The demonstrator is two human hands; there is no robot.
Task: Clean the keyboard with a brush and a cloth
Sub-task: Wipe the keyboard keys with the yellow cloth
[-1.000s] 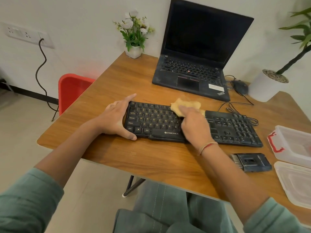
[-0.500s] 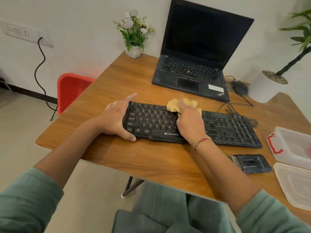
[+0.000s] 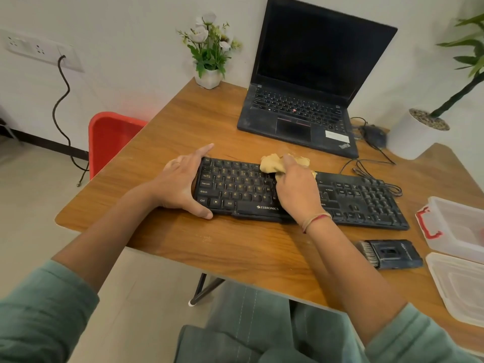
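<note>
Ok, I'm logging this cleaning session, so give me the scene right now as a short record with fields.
left hand: holds the left end of the keyboard, thumb on its near edge
right hand: presses the cloth on the middle keys
cloth: yellow, bunched, by the top row
brush: lies untouched on the table, nearer than the keyboard

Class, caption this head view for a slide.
Right hand holds a yellow cloth on the keyboard; left hand grips its end.
</note>
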